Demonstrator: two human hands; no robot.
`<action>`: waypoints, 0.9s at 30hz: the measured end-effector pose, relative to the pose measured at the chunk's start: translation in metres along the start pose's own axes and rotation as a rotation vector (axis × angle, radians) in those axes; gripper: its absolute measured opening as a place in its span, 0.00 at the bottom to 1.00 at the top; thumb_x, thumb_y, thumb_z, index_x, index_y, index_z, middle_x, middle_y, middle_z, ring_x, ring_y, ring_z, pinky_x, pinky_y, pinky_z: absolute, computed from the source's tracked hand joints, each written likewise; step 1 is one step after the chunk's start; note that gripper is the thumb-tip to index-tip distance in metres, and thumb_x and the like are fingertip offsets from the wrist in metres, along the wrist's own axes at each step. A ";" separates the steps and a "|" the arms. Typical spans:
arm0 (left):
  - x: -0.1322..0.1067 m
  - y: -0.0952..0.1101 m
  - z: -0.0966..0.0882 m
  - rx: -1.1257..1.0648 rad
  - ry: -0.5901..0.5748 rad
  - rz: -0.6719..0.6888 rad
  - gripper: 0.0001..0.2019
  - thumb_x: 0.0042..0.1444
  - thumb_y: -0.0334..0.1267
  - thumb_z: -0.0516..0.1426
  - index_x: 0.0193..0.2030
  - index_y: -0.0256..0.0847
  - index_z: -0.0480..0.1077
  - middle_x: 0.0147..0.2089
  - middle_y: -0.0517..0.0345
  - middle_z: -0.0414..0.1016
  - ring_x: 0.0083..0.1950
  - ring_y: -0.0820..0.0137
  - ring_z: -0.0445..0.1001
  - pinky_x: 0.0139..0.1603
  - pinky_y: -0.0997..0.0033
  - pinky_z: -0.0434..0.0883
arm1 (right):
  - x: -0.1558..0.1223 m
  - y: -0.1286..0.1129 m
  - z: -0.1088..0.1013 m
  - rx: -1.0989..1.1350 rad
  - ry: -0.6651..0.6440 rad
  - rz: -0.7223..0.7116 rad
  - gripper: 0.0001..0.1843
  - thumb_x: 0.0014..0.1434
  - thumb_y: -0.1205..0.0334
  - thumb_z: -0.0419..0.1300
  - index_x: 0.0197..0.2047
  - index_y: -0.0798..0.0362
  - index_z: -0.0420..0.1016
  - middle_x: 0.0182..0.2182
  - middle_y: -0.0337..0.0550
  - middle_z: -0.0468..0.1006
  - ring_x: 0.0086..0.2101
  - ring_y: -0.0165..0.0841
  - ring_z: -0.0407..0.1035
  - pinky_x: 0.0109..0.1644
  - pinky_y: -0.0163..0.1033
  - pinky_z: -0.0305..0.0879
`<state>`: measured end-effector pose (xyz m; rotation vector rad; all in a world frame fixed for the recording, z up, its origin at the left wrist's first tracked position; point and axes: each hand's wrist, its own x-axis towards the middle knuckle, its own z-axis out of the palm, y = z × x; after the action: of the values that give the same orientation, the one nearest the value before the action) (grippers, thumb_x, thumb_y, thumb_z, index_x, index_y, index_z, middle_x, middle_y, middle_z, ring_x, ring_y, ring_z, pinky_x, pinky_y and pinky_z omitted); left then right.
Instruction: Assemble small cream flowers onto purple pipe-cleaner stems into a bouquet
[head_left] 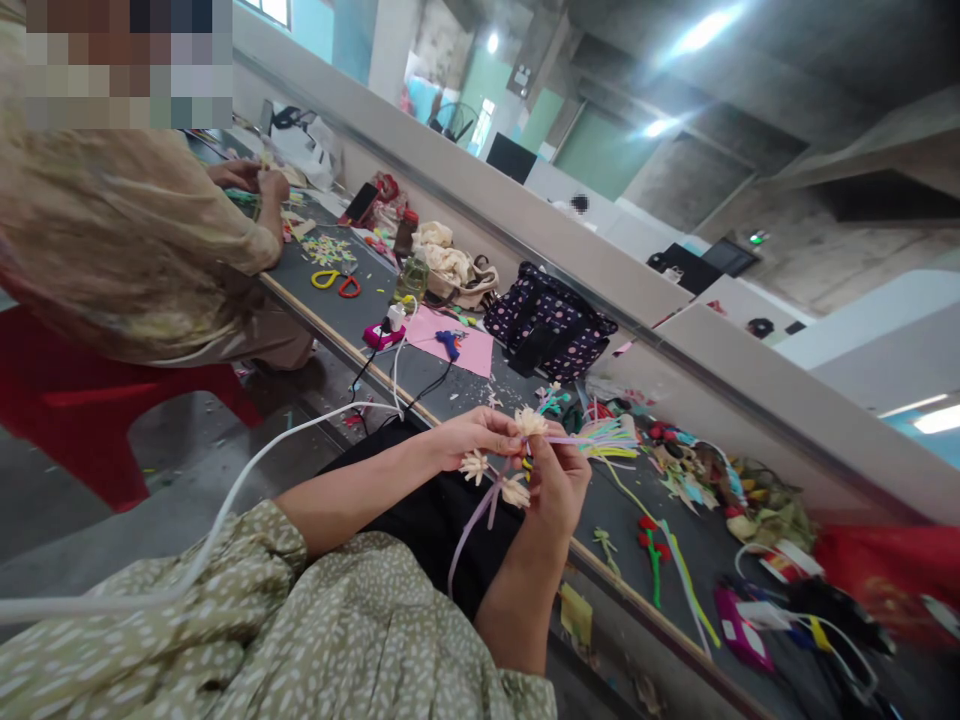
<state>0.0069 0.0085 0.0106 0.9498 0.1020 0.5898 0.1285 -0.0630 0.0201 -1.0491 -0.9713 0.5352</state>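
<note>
Both my hands are together above the table's front edge, closed around a small bunch of cream fuzzy craft flowers. My left hand pinches near the base of the upper cream flower. From the other side my right hand grips the same bunch, its thumb close to that flower. Two more cream flowers hang below, one on the left and one under my fingers. A lilac strip, like a pipe cleaner, trails down from the bunch. My fingers hide where the stems meet.
Lilac, green and yellow strips lie beyond my right hand. A blue glue gun rests on pink paper, near scissors and a dotted bag. A white cable crosses my left side. A co-worker sits left.
</note>
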 end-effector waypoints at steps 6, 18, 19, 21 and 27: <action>0.006 -0.003 -0.002 0.104 0.050 0.044 0.16 0.40 0.43 0.68 0.30 0.32 0.76 0.26 0.55 0.76 0.28 0.75 0.73 0.36 0.75 0.68 | 0.006 0.000 -0.004 -0.138 -0.014 -0.181 0.07 0.49 0.60 0.66 0.29 0.55 0.74 0.33 0.41 0.73 0.35 0.32 0.69 0.39 0.38 0.66; -0.007 0.019 0.009 1.126 0.515 0.588 0.04 0.50 0.37 0.62 0.32 0.40 0.76 0.36 0.55 0.76 0.45 0.65 0.69 0.50 0.64 0.65 | 0.008 0.007 -0.002 -0.382 0.142 -0.239 0.12 0.52 0.55 0.64 0.31 0.56 0.75 0.30 0.42 0.74 0.33 0.32 0.68 0.39 0.39 0.66; -0.007 0.017 0.012 1.166 0.524 0.607 0.05 0.49 0.38 0.62 0.32 0.40 0.76 0.37 0.55 0.76 0.46 0.64 0.68 0.50 0.64 0.65 | 0.007 0.007 0.000 -0.374 0.144 -0.243 0.11 0.52 0.55 0.64 0.31 0.56 0.75 0.30 0.42 0.74 0.33 0.32 0.68 0.39 0.39 0.66; -0.007 0.013 0.015 1.195 0.543 0.615 0.05 0.48 0.38 0.63 0.33 0.41 0.76 0.36 0.55 0.76 0.47 0.64 0.67 0.49 0.64 0.66 | 0.005 0.006 0.003 -0.352 0.148 -0.251 0.11 0.52 0.56 0.64 0.31 0.56 0.75 0.30 0.41 0.74 0.34 0.32 0.68 0.41 0.40 0.66; 0.002 0.003 0.010 1.039 0.592 0.578 0.05 0.47 0.37 0.64 0.29 0.40 0.76 0.33 0.56 0.72 0.41 0.68 0.70 0.43 0.69 0.68 | 0.004 0.004 0.008 -0.303 0.119 -0.247 0.09 0.52 0.58 0.64 0.31 0.56 0.75 0.30 0.41 0.74 0.34 0.32 0.68 0.43 0.41 0.65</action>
<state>0.0107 0.0039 0.0193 1.8002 0.7336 1.4116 0.1235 -0.0546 0.0198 -1.1936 -1.0790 0.1215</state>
